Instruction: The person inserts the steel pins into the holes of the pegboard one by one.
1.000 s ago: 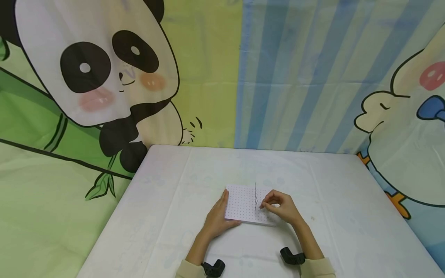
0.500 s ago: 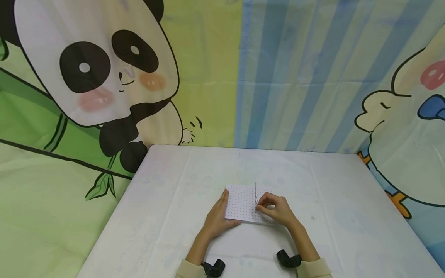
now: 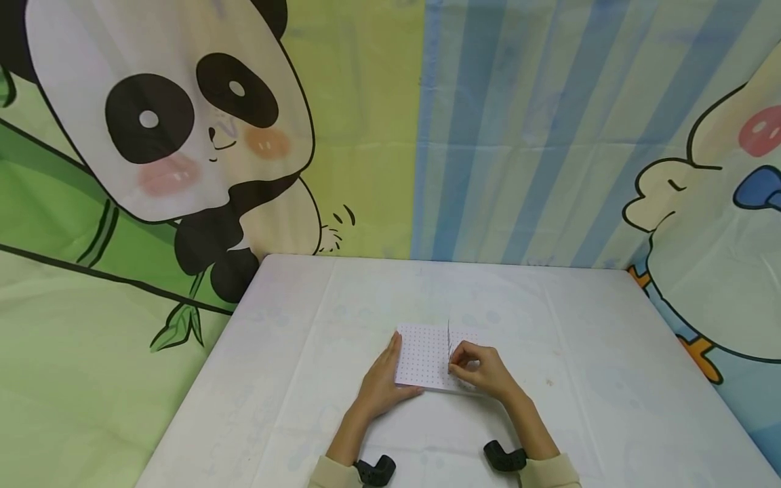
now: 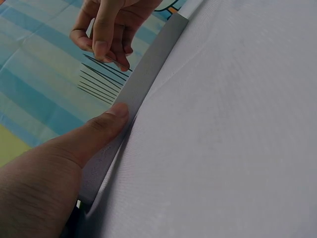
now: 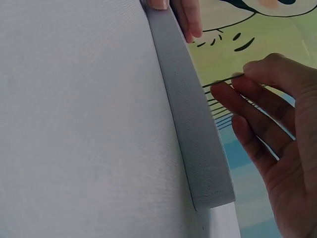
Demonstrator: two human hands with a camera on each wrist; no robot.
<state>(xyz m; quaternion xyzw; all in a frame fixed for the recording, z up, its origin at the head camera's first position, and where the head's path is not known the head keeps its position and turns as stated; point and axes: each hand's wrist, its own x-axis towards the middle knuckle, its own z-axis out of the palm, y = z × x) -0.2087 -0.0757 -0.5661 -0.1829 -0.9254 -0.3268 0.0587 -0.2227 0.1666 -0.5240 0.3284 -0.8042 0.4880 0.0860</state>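
A white foam board (image 3: 421, 356) with a grid of dark dots lies on the table. Several thin dark needles (image 4: 99, 85) stand upright in a row across it. My left hand (image 3: 383, 379) holds the board's near left corner, its fingers along the left side and its thumb pressed to the near edge (image 4: 153, 59). With thumb and fingertips, my right hand (image 3: 485, 369) pinches a needle (image 5: 225, 80) at the near end of the row. In the right wrist view that needle's lower end meets the board's top; its other fingers spread loosely beside the row.
A white cloth covers the table (image 3: 329, 318). Behind it hangs a printed curtain with a panda (image 3: 177, 115) and blue stripes. Black wrist cameras (image 3: 505, 455) sit at both cuffs.
My right hand has moved left and slightly nearer, bringing its pinched fingertips to the needle row. My left hand and the board have stayed in place.
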